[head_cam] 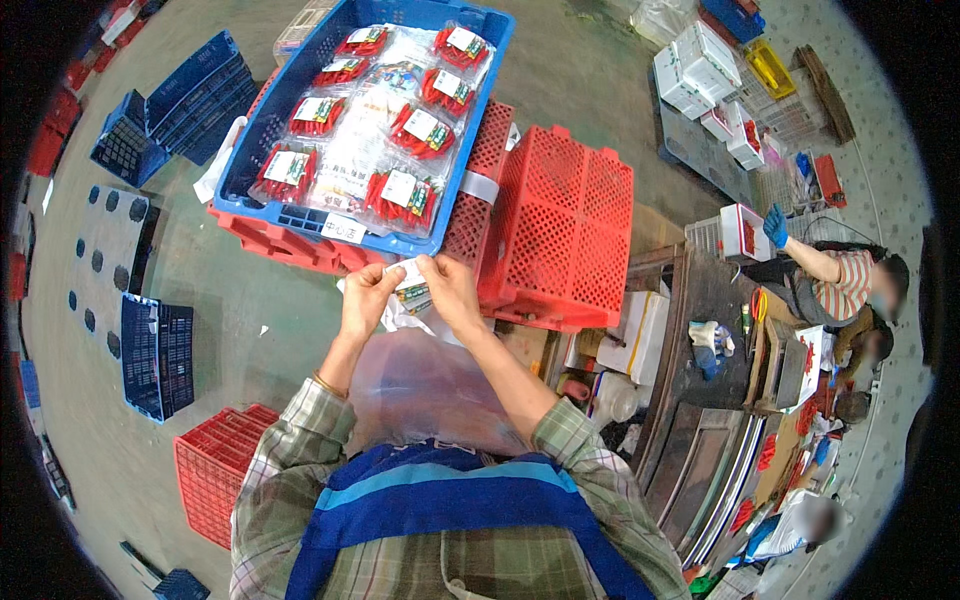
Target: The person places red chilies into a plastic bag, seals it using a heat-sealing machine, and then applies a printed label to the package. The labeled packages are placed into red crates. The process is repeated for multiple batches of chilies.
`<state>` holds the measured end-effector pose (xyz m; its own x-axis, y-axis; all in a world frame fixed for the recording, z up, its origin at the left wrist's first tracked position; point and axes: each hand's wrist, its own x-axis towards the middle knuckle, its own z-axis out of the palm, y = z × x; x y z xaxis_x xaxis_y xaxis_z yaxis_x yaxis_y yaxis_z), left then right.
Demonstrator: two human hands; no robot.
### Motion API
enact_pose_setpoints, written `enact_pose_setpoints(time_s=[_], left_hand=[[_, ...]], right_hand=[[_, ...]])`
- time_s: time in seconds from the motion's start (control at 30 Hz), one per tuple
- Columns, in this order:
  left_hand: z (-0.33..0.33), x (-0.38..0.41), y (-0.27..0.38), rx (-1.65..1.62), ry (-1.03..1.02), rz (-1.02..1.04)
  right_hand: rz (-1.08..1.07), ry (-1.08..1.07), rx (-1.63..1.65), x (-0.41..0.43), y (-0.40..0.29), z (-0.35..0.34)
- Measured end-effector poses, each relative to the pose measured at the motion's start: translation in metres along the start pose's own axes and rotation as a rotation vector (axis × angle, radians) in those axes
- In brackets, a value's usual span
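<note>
Between my two hands, just off the near edge of a blue plastic crate (480, 127), is a small sheet of labels (410, 279) with white and green printed parts. My left hand (365, 298) pinches its left side with thumb and forefinger. On the right side, the thumb and fingers of my right hand (452, 294) grip the same sheet. Inside the crate, clear packs of red chillies (401, 191) lie in two columns, each bearing a white label. A printed white plastic sack (349, 161) lies between the columns. A tag (343, 228) with writing is fixed on the crate's near rim.
Red perforated crates (559, 232) stand under and right of the blue one. Blue crates (157, 356), a pallet (101, 255) and a red crate (221, 465) are on the floor at left. Rightward, several people work along a dark bench (705, 375); one wears a blue glove (775, 225).
</note>
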<state>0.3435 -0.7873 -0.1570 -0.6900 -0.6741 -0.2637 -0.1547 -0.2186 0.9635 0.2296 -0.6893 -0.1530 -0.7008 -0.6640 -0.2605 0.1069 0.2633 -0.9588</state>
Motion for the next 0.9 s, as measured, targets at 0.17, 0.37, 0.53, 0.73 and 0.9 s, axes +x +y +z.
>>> enact_pose_setpoints(time_s=[0.17, 0.37, 0.53, 0.73, 0.9], left_hand=[[-0.001, -0.007, 0.007, 0.284, 0.179, 0.226], [0.036, -0.041, -0.002, 0.115, 0.306, 0.262], [0.16, -0.076, -0.009, -0.019, -0.33, 0.179], [0.349, -0.142, 0.019, 0.056, -0.797, 0.28], [0.51, -0.229, 0.045, 0.12, -1.125, 0.369]], right_hand=[[-0.056, 0.028, 0.029, -0.007, -0.015, -0.003], [-0.378, 0.25, -0.187, -0.033, 0.031, -0.052], [-0.125, 0.295, -0.011, -0.138, 0.039, -0.178], [-0.232, 0.675, 0.217, -0.328, 0.07, -0.32], [-0.177, 1.004, 0.292, -0.482, 0.06, -0.401]])
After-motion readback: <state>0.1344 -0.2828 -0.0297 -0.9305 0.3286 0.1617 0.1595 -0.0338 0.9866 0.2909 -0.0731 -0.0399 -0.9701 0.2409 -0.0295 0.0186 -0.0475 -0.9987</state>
